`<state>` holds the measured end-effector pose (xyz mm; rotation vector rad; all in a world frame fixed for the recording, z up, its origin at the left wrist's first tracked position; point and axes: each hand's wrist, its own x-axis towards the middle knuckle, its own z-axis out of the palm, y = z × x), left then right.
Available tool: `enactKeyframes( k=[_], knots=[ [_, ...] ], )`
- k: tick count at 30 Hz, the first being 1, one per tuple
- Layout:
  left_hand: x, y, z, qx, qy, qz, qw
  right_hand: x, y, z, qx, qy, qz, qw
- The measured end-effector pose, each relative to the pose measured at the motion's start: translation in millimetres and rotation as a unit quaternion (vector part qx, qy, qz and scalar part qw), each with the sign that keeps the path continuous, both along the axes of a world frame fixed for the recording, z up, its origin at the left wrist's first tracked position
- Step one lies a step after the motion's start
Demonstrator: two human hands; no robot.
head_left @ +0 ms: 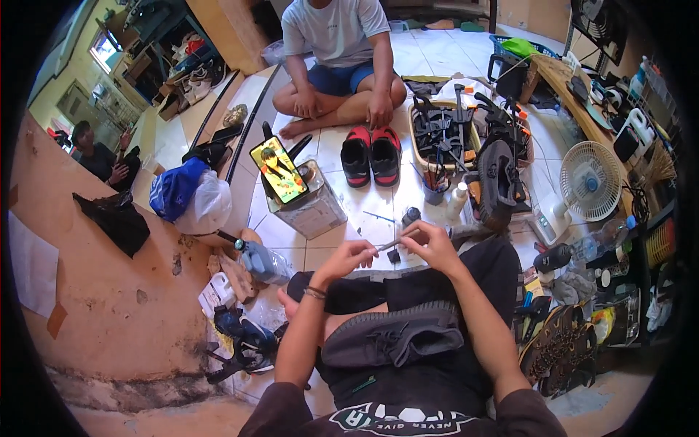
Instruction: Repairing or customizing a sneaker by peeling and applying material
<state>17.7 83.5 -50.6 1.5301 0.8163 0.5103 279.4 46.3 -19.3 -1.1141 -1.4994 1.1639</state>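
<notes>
Between my two hands is a thin grey stick-like piece, its exact kind too small to tell. My left hand has its fingertips closed at one end of it. At the other end, the fingers of my right hand pinch it. Across my lap lies a dark grey knit sneaker on its side, laces loose, sole edge toward my hands. Just past my hands, a small dark bottle stands on the tiles near a thin blue stick. A small black piece is below the grey stick.
A phone leans on a metal can. Beyond it are red-and-black shoes and a seated person. At right stand a basket of clamps, another grey sneaker and a fan. A jug is at left.
</notes>
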Motion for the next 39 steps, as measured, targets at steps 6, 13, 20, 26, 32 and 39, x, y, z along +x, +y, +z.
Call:
enactKeyframes(
  k=[6, 13, 20, 26, 32, 39],
  knots=[
    [1, -9, -5, -0.116, -0.001, 0.032, 0.993, 0, 9, -17, -0.053, 0.085, 0.054, 0.993],
    [-5, -11, -15, -0.174, -0.043, 0.054, 0.982, -31, 9, -33, -0.023, 0.028, 0.138, 0.99],
    [-2, -11, -9, -0.112, -0.064, 0.048, 0.991, -23, 3, -24, 0.015, 0.003, 0.151, 0.988],
    [-6, -7, -11, -0.063, -0.066, 0.085, 0.992, -25, 5, -20, 0.027, -0.015, 0.14, 0.99],
    [-5, -9, -17, 0.059, 0.004, 0.084, 0.995, -25, 4, -24, 0.023, -0.021, 0.146, 0.989],
    [-1, -10, -15, 0.059, 0.075, 0.068, 0.993, -22, 6, -28, 0.007, -0.055, 0.154, 0.986]
  ],
)
